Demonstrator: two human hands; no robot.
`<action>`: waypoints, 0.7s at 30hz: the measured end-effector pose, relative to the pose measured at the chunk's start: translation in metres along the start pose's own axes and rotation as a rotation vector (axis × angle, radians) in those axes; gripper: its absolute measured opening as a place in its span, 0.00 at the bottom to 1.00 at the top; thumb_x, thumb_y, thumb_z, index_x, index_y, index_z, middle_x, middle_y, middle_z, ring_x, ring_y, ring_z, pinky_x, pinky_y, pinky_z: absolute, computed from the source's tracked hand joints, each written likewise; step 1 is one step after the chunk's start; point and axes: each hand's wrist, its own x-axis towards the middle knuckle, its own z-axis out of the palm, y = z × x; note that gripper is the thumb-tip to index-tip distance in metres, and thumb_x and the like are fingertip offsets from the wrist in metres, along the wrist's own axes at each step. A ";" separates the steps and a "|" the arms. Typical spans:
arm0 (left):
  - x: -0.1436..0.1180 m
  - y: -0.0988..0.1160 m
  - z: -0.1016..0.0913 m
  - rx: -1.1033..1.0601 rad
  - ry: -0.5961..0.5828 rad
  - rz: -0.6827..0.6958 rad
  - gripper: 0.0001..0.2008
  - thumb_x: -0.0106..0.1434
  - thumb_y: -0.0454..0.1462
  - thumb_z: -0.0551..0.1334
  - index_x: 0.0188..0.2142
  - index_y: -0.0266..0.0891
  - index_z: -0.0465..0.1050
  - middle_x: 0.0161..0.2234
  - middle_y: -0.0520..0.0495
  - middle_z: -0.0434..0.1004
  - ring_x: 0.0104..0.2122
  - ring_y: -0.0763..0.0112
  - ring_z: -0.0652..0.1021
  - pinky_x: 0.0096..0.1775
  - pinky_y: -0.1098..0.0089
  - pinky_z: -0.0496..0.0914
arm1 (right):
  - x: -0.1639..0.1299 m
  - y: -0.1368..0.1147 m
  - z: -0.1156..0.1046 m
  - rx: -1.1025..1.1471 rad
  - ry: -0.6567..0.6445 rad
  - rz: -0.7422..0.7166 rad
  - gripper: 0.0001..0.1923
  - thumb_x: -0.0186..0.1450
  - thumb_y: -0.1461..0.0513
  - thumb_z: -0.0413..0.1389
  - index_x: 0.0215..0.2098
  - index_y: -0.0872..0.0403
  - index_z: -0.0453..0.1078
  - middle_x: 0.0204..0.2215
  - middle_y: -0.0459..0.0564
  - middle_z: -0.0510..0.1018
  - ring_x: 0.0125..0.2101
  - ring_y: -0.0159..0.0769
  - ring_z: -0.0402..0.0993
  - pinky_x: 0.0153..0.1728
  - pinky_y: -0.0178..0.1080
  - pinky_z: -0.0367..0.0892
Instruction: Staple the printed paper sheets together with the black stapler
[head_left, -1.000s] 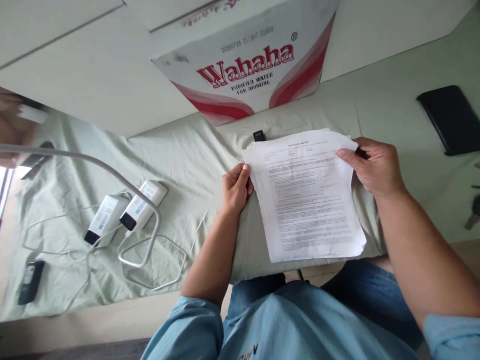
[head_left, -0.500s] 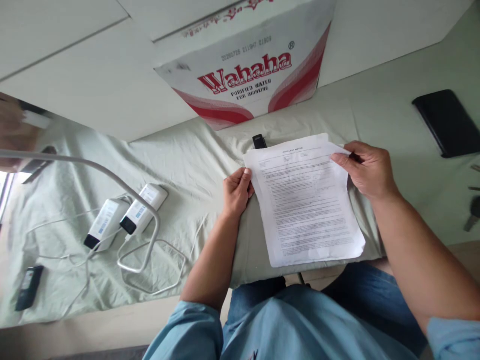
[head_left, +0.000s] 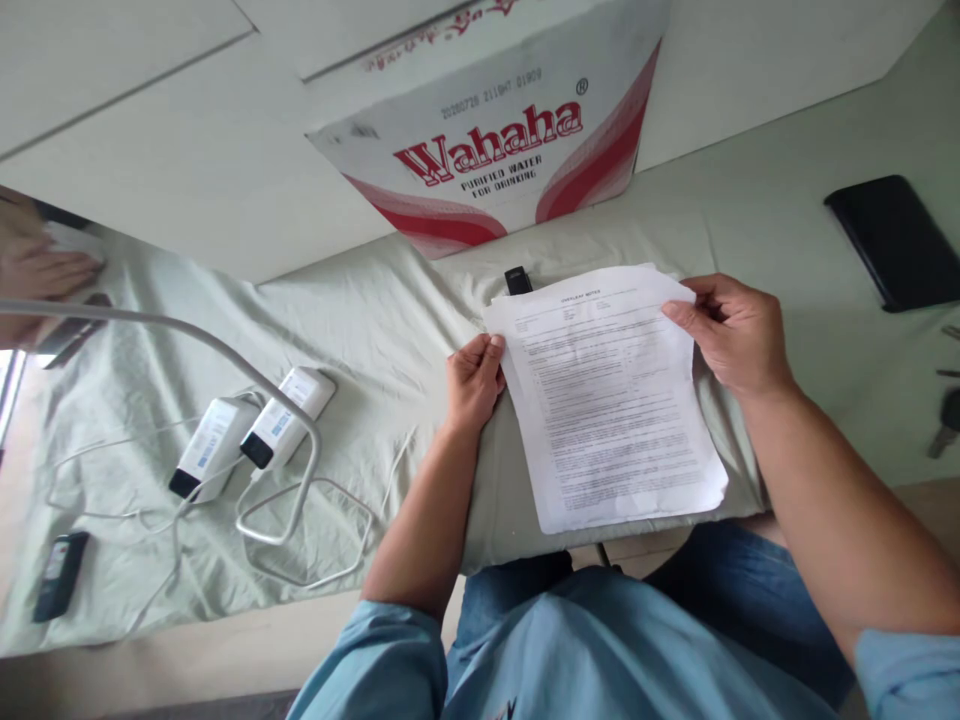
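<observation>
Printed paper sheets [head_left: 611, 400], near centre on the cloth-covered table [head_left: 375, 330]: light, limp, easily creased. Pinched by left hand [head_left: 471, 382] at left edge, right hand [head_left: 731, 335] at far-right corner; best gripped at edges.

Only 1 camera looks on, worn on my head. It faces forward and steeply down, close over the table [head_left: 360, 330] edge and my lap, with the Wahaha box [head_left: 495, 150] at the far wall and my forearms reaching in from below.
</observation>
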 end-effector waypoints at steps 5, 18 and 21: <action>0.001 -0.006 -0.003 -0.005 0.030 0.004 0.32 0.70 0.61 0.71 0.24 0.43 0.65 0.16 0.57 0.61 0.15 0.79 0.60 0.18 0.71 0.52 | 0.000 -0.001 -0.001 -0.041 0.104 -0.044 0.09 0.68 0.49 0.71 0.39 0.43 0.81 0.34 0.48 0.83 0.33 0.44 0.77 0.37 0.49 0.73; -0.010 0.001 0.015 -0.075 0.029 -0.040 0.33 0.66 0.65 0.72 0.24 0.43 0.66 0.14 0.57 0.61 0.13 0.80 0.58 0.16 0.70 0.50 | -0.002 0.004 0.002 -0.053 0.114 -0.017 0.11 0.68 0.48 0.70 0.38 0.44 0.81 0.29 0.46 0.82 0.30 0.42 0.76 0.36 0.47 0.73; -0.009 0.001 0.015 -0.070 0.025 -0.047 0.33 0.66 0.65 0.72 0.24 0.43 0.67 0.14 0.57 0.61 0.13 0.79 0.58 0.16 0.70 0.50 | -0.002 0.003 0.002 -0.034 0.091 -0.021 0.09 0.68 0.50 0.70 0.38 0.45 0.81 0.29 0.46 0.82 0.30 0.42 0.76 0.36 0.46 0.72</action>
